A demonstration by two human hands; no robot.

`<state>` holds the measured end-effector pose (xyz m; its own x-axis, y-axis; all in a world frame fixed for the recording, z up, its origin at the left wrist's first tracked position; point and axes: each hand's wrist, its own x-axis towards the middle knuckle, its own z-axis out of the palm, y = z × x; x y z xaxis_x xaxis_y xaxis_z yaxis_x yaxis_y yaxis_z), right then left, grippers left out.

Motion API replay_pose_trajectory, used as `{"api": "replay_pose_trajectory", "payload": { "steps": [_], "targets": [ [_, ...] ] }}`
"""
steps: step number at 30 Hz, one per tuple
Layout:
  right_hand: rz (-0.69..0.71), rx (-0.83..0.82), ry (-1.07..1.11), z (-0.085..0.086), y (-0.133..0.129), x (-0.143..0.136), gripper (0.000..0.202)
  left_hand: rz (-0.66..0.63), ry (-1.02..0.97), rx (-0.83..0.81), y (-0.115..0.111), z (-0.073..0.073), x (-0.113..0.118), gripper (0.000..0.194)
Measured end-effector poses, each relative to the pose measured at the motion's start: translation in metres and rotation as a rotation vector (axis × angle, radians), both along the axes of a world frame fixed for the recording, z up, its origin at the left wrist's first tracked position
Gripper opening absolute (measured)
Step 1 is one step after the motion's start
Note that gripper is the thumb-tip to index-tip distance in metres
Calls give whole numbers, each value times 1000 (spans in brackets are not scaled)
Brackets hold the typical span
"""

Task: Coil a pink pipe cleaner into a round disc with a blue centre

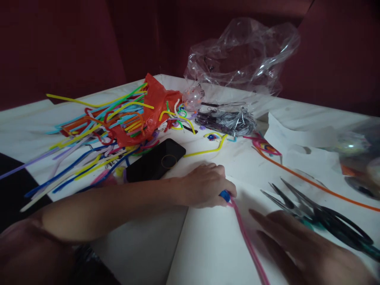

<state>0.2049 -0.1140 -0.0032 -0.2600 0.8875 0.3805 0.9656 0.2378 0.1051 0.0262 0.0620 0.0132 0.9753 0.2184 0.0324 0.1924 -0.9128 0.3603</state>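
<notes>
The fingers of the left hand are closed in a pinch around a blue piece, with a pink stem running from the grip towards the near edge of view. Both are above the white surface. The right hand is blurred; its fingers appear extended and apart, nothing seen between them, just beside the stem.

Progress, as judged: stem and blue piece are together at the grip; whether they are fastened cannot be told. The stem's long run appears unworked. A coloured coil lies farther off, apparently shaped already.

Beyond the right hand: scissors and an orange stem. Beyond the left: a phone, then many unused-looking stems about a red bag.
</notes>
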Motion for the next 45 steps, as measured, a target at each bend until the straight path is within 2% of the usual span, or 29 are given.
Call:
{"api": "replay_pose_trajectory", "payload": {
  "steps": [2,7,16,23,35,45],
  "targets": [
    [96,19,-26,0,9,-19,33,5,10,1,0,0,0,26],
    [30,-53,108,2,19,-36,35,13,15,-9,-1,3,1,26],
    [4,-45,204,-3,20,-43,37,27,43,-13,-2,4,2,25],
    [19,-22,145,-4,22,-51,40,21,-7,-1,-2,1,0,22],
    [-40,-4,246,-7,17,-46,36,106,-4,17,-9,2,3,17],
    [-48,68,89,-9,17,-47,41,130,-34,22,-12,-1,4,16]
  ]
}}
